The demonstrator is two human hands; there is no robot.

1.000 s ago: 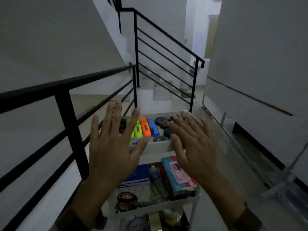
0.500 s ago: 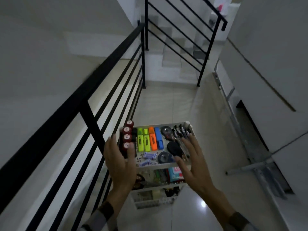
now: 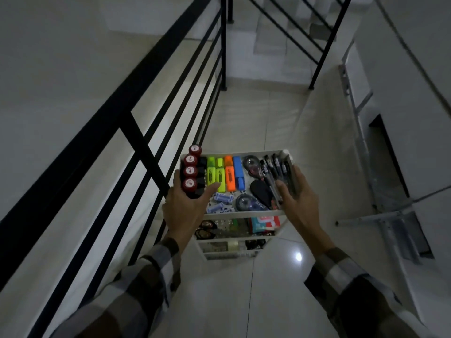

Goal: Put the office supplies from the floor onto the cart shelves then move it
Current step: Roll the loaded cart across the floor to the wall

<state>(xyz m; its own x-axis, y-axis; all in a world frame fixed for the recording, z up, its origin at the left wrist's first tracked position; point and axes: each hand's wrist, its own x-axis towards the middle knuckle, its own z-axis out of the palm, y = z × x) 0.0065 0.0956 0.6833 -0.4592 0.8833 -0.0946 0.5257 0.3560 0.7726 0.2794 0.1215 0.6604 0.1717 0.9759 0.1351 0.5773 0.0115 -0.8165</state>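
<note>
A white three-shelf cart (image 3: 246, 214) stands on the tiled floor right beside the railing. Its top shelf holds red-capped bottles (image 3: 190, 171), yellow, orange and blue highlighters (image 3: 220, 175), correction tapes (image 3: 246, 202) and black pens (image 3: 275, 169). Scissors and a red packet (image 3: 264, 223) lie on the middle shelf, and a tape roll (image 3: 231, 245) on the lowest. My left hand (image 3: 185, 208) grips the top shelf's near left corner, thumb inside the rim. My right hand (image 3: 299, 198) grips the right edge, thumb on the pens.
A black metal railing (image 3: 136, 132) runs along the left, close to the cart. Steps (image 3: 275, 45) rise at the far end behind a second railing. A grey metal frame (image 3: 380, 215) lies on the floor at the right, below a white wall. Tiled floor (image 3: 268, 113) stretches ahead.
My view has tilted down over the cart. Both hands, spread open above it a second ago, have dropped to the top shelf's sides and closed on them.
</note>
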